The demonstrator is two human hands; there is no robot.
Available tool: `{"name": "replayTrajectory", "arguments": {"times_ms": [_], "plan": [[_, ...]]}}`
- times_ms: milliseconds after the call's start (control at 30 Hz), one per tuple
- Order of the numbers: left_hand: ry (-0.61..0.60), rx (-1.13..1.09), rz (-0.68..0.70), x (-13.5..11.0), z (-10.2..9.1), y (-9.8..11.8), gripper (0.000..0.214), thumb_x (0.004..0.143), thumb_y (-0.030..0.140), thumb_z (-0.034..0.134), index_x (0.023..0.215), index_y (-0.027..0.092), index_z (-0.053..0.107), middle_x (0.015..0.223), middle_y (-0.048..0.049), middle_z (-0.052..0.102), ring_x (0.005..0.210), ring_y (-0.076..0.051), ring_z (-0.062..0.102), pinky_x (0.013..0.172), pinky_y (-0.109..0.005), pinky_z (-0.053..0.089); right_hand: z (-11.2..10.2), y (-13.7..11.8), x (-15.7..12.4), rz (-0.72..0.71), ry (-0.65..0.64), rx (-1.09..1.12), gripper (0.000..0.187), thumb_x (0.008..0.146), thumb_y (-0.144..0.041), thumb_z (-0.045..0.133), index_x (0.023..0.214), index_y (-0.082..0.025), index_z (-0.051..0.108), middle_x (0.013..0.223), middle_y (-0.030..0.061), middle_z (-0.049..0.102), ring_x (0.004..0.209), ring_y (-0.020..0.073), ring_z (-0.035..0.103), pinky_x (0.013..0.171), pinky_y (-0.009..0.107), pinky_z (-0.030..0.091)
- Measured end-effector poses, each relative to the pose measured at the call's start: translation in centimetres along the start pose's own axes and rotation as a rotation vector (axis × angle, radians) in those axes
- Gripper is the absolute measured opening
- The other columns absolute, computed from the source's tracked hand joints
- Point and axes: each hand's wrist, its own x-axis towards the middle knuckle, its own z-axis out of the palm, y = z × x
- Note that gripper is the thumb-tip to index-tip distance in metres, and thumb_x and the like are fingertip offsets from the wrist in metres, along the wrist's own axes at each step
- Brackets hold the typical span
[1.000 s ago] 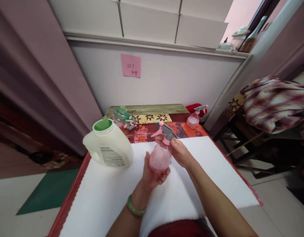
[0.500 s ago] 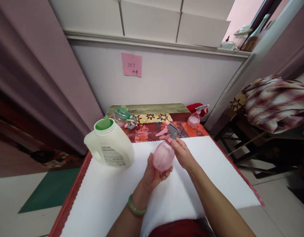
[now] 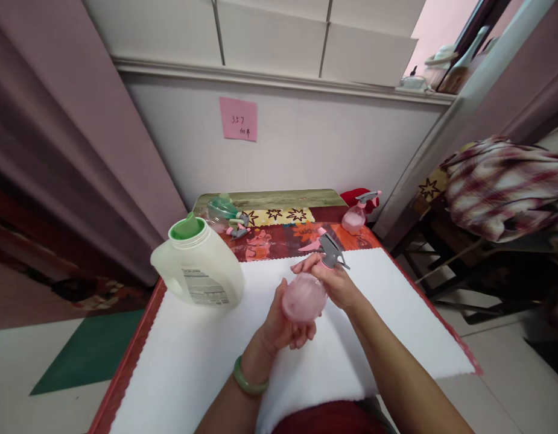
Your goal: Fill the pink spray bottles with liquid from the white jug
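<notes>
Over the white cloth [image 3: 206,361] I hold a round spray bottle [image 3: 304,298] of pink, cloudy look, with a grey and pink trigger head [image 3: 329,250]. My left hand [image 3: 281,322], below a green bangle, cups the lower left of the bottle's body. At the neck, my right hand [image 3: 335,280] is closed round the pink collar, fingers wrapped over it. The bottle leans, its head toward the upper right. Left of my hands stands a big pale jug [image 3: 209,268] with a green cap or cup [image 3: 188,228] in its mouth.
At the back right stands another pink spray bottle [image 3: 353,217]. Green and clear spray bottles [image 3: 224,210] lie at the back left. A wall with a pink note [image 3: 238,119] rises behind the table. Plaid cloth [image 3: 505,187] lies on furniture at right.
The spray bottle tilts further to the right, and its trigger head has turned. My right hand has shifted from the neck's side to wrap round the collar. My left hand still cups the body.
</notes>
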Motion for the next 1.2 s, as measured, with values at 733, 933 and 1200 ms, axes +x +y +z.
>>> {"name": "replayTrajectory", "arguments": {"times_ms": [733,933,1200], "plan": [[0.226,0.044,0.662,1.5,1.9,-1.0,0.073,0.075,0.051,0.080,0.139,0.023,0.058,0.126,-0.0134,0.069,0.077,-0.021,0.066,0.063,-0.033,0.052,2.7,-1.0,0.5,-0.020,0.483,-0.156,0.030,0.079,-0.053,0.074,0.072,-0.024,0.070,0.078,0.0046,0.078,0.087,0.0277,0.072,0.087,0.043,0.052],[0.116,0.035,0.329,1.0,0.7,-0.6,0.088,0.086,0.085,0.028,0.102,0.010,0.072,0.071,-0.0136,0.071,0.035,-0.015,0.052,0.031,-0.025,0.025,1.2,-0.7,0.0,0.034,0.156,-0.049,0.034,0.080,-0.056,0.075,0.094,-0.025,0.072,0.097,0.0049,0.078,0.097,0.0258,0.070,0.089,0.040,0.051],[0.119,-0.032,0.203,0.8,0.7,0.1,0.095,0.082,0.088,0.034,0.120,0.006,0.065,0.088,-0.0217,0.074,0.062,-0.026,0.072,0.046,-0.029,0.049,0.1,-0.5,-0.4,0.006,0.070,-0.142,0.035,0.086,-0.054,0.070,0.072,-0.022,0.066,0.088,0.0053,0.076,0.087,0.0232,0.068,0.081,0.038,0.053]]}}
